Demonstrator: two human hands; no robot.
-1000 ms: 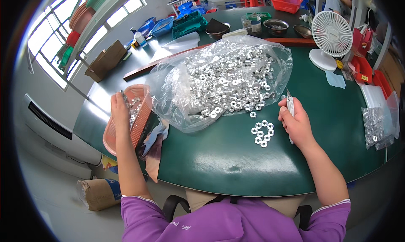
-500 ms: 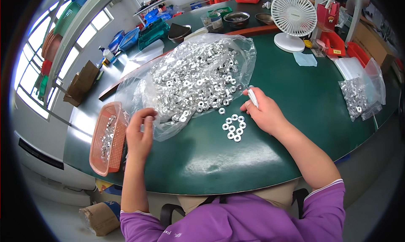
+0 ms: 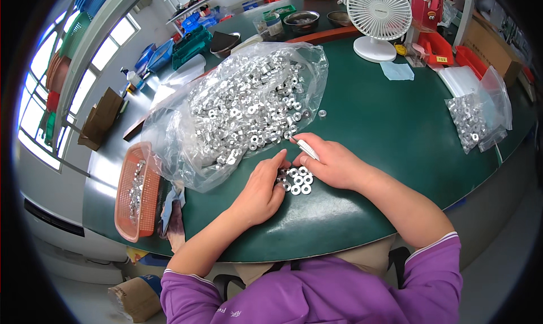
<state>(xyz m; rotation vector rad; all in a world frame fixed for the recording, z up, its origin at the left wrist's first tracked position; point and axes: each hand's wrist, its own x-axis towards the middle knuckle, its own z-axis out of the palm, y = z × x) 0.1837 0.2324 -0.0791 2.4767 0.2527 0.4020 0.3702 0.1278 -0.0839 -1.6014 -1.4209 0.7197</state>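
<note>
Several silver metal rings (image 3: 298, 181) lie flat in a tight cluster on the green table. My left hand (image 3: 261, 189) rests against the cluster's left side, fingers stretched out and slightly cupped, partly covering some rings. My right hand (image 3: 334, 161) is just beyond the cluster's right side, closed round a slim white pen-like tool (image 3: 308, 149) with a thin dark tip pointing at the bag. Behind both hands a clear plastic bag (image 3: 181, 168) lies spread open, heaped with similar metal rings (image 3: 249, 106). A single ring (image 3: 322, 113) sits apart by the bag's right edge.
An orange basket (image 3: 148, 202) holding small metal parts stands at the left edge, with cloths (image 3: 173, 211) beside it. A white fan (image 3: 378, 18) stands at the back right. Bagged parts (image 3: 468, 120) lie far right. Metal bowls (image 3: 301, 20) stand at the back.
My left hand has left the bag's edge and come right, against the ring cluster. My right hand has moved left and nearer with the tool. The rings are packed closer together.
</note>
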